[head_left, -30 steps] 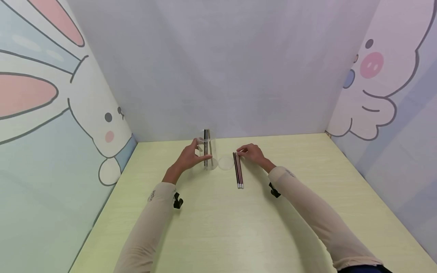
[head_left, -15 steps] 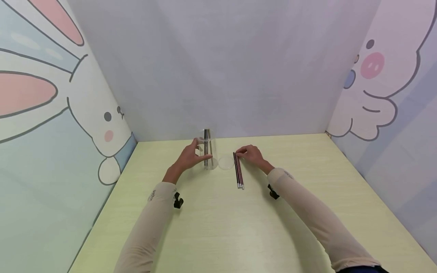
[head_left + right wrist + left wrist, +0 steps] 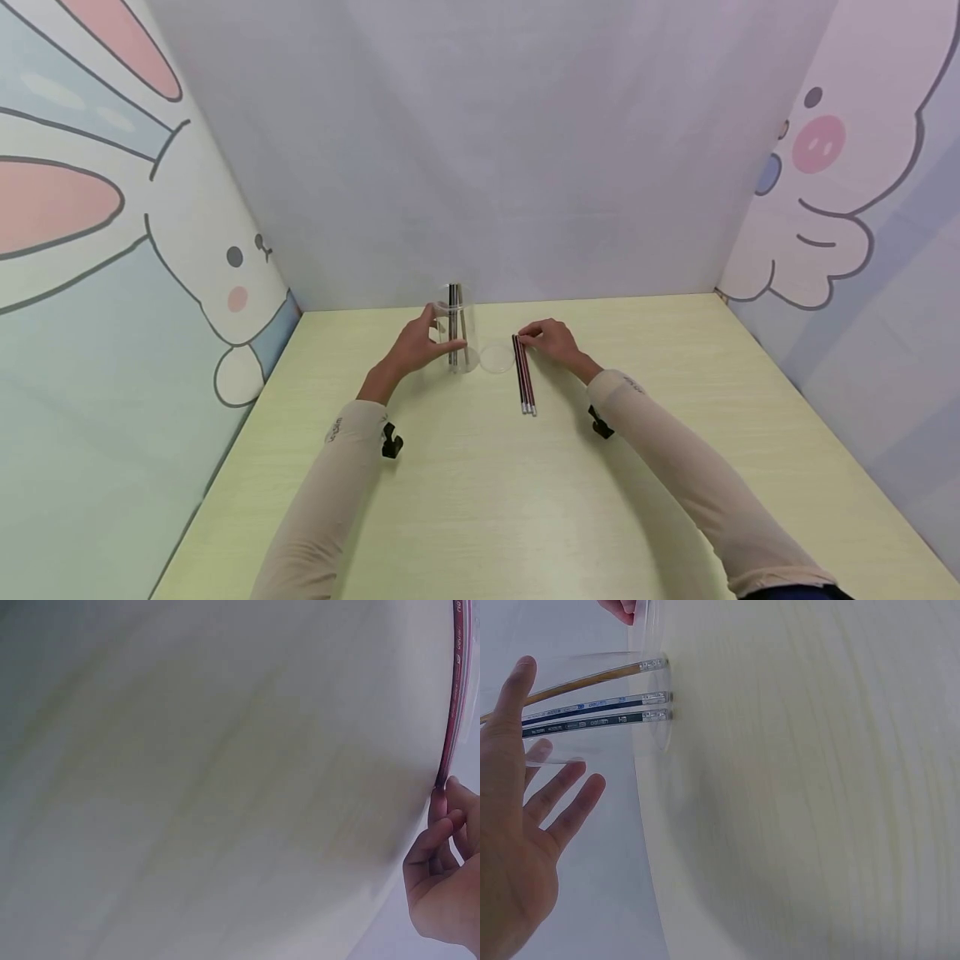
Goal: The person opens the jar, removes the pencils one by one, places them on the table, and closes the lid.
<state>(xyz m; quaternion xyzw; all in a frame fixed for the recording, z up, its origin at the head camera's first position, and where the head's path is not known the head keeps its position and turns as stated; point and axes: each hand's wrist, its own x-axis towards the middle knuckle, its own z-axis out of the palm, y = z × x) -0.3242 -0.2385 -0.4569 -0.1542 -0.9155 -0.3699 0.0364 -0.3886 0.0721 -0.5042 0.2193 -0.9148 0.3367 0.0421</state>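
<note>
My left hand (image 3: 414, 343) holds a clear plastic cylinder (image 3: 470, 329) upright on the table, thumb on the near side and fingers on the far side. Three pencils (image 3: 622, 703) stand inside it, eraser ends down; one is golden-brown, two are dark. To the right, several dark and red pencils (image 3: 524, 379) lie side by side on the table, eraser ends toward me. At their far ends, my right hand (image 3: 557, 340) pinches a red pencil (image 3: 451, 724) by the tip between thumb and finger.
A clear round lid (image 3: 497, 358) lies flat between the cylinder and the loose pencils. The pale wood-grain table (image 3: 480, 500) meets a grey back wall (image 3: 495, 167) just behind the cylinder. Cartoon-printed panels stand at both sides.
My right hand has shifted slightly left and toward me, and the rightmost loose pencil has slid a little nearer. The left hand and cylinder look unmoved.
</note>
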